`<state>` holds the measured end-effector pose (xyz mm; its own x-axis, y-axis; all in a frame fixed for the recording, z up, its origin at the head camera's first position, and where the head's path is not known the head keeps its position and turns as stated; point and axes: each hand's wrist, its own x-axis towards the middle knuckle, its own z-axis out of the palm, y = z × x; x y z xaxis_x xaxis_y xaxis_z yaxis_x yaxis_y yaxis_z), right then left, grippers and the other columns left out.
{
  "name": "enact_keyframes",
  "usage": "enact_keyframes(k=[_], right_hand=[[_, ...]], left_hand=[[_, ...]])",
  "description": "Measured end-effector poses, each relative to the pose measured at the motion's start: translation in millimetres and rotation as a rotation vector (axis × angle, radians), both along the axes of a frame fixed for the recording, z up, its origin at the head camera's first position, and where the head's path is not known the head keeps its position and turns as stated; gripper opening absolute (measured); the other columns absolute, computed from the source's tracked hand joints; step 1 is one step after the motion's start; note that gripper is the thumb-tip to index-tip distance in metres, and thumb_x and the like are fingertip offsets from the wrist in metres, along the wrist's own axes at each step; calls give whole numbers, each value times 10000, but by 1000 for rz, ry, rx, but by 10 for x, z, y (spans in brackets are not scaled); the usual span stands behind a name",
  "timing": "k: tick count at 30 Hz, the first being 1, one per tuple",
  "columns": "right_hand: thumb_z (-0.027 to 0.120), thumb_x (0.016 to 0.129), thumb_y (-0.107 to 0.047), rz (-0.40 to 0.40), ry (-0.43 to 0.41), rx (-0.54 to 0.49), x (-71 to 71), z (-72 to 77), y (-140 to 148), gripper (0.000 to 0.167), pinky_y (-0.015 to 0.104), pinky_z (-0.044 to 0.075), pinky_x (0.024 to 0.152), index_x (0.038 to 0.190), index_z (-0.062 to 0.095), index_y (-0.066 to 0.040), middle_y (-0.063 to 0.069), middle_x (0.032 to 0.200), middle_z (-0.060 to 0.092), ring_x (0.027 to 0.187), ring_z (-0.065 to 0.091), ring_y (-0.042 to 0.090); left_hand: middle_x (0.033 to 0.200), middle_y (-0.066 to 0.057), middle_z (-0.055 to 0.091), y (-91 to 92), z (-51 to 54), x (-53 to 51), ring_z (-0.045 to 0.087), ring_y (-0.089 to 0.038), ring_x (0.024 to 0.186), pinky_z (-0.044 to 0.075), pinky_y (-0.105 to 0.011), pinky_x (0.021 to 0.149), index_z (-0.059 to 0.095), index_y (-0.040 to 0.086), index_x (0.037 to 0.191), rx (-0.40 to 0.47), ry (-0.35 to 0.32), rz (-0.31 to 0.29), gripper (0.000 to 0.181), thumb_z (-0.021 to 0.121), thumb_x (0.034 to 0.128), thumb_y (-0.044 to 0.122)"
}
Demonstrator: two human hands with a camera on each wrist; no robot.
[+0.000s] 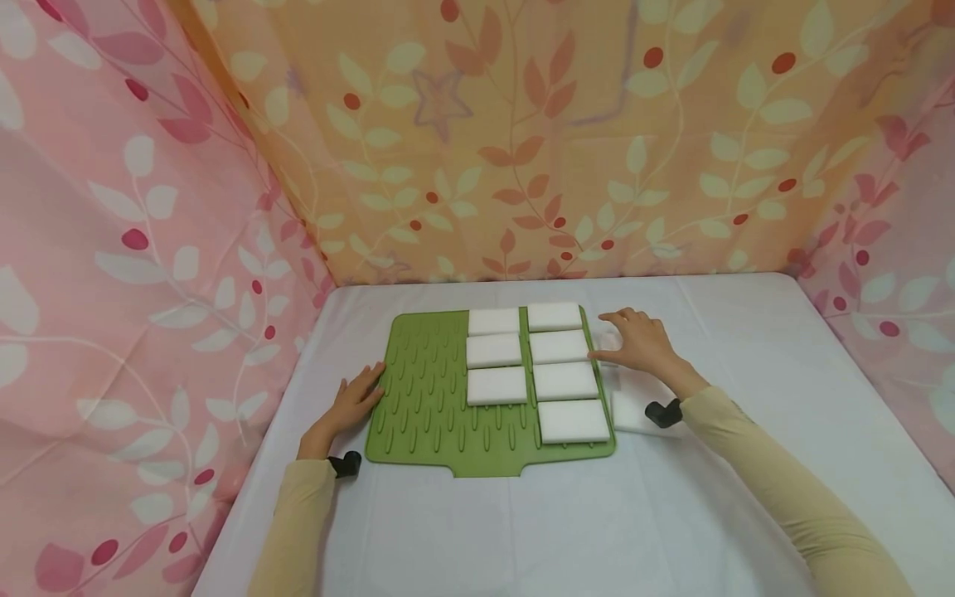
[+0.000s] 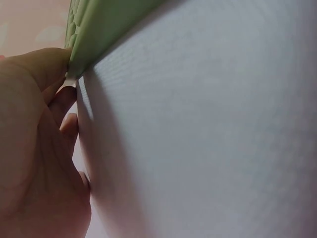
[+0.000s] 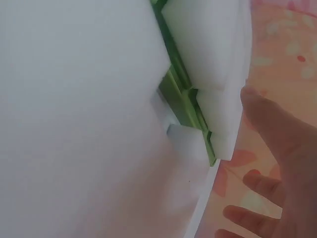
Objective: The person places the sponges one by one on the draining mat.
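A green ridged mat (image 1: 425, 381) with a short tab lies on the table. White sponge-like blocks stand on it in two columns, three in the middle column (image 1: 496, 386) and several in the right column (image 1: 573, 421). My left hand (image 1: 352, 406) rests at the mat's left edge, its fingertips touching the rim (image 2: 99, 34). Just off the right edge hovers my right hand (image 1: 640, 342), thumb and fingers spread apart with nothing between them. A loose white block (image 1: 609, 338) lies partly hidden beneath it. The right wrist view shows the spread right hand (image 3: 292, 183) beside the blocks (image 3: 203, 44).
Another white block (image 1: 630, 413) lies on the table right of the mat, partly covered by the right wrist's camera (image 1: 664, 413). A white cloth covers the table (image 1: 418, 539). Floral curtains (image 1: 477, 166) hang behind and on both sides.
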<state>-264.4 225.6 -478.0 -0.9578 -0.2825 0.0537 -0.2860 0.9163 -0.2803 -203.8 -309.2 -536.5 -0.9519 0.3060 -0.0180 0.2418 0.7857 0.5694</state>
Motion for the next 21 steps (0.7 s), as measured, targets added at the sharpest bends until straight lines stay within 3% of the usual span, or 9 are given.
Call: enact_keyframes(k=[21], right_hand=[[667, 720, -619, -59, -149, -1, -12, -149, 196, 844, 596, 402, 788, 1335, 472, -74, 247, 1259, 429, 1118, 396, 457]], left_hand=[[1502, -174, 260, -28, 2, -19, 184, -377, 1389, 4, -636, 1062, 252, 71, 1471, -23, 13, -11, 560, 462, 979, 238]])
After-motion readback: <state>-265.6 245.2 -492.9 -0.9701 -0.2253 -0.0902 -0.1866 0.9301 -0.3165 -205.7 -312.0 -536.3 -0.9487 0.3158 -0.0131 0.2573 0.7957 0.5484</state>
